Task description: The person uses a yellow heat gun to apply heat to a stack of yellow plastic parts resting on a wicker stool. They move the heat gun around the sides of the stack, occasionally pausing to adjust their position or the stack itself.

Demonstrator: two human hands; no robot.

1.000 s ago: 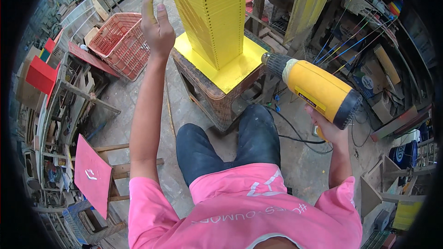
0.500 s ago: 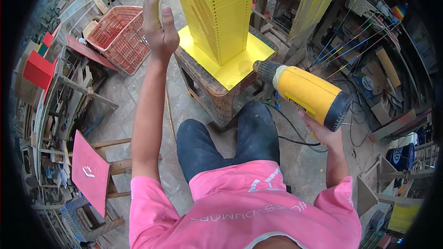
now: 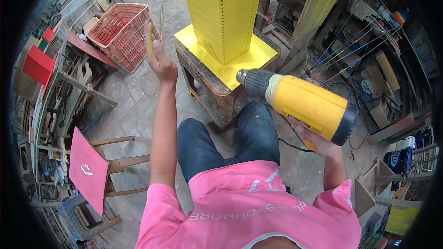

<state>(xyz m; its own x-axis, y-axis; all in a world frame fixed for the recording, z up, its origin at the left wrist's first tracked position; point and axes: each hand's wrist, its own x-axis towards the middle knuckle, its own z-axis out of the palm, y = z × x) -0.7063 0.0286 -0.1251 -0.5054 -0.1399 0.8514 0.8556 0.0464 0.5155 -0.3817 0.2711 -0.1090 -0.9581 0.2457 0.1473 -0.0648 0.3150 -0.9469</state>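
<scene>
The yellow drill (image 3: 300, 106) has swung closer to the yellow stack (image 3: 224, 14).

Stack of drilled boards (image 3: 224, 14) on a stool (image 3: 217, 87) before a seated worker.
A power drill (image 3: 300, 103) hangs at the stool's right corner; a plastic crate (image 3: 121, 34) sits on the floor to its left.

**The person's clothing, seen from above**

A pink short-sleeved T-shirt (image 3: 258, 207) fills the lower centre of the frame, with white lettering across the chest and a small white emblem above it. Dark blue jeans (image 3: 221, 133) cover both legs at mid-frame. Both forearms are bare. The left hand (image 3: 159, 57) and right hand (image 3: 323, 145) wear no gloves.
</scene>
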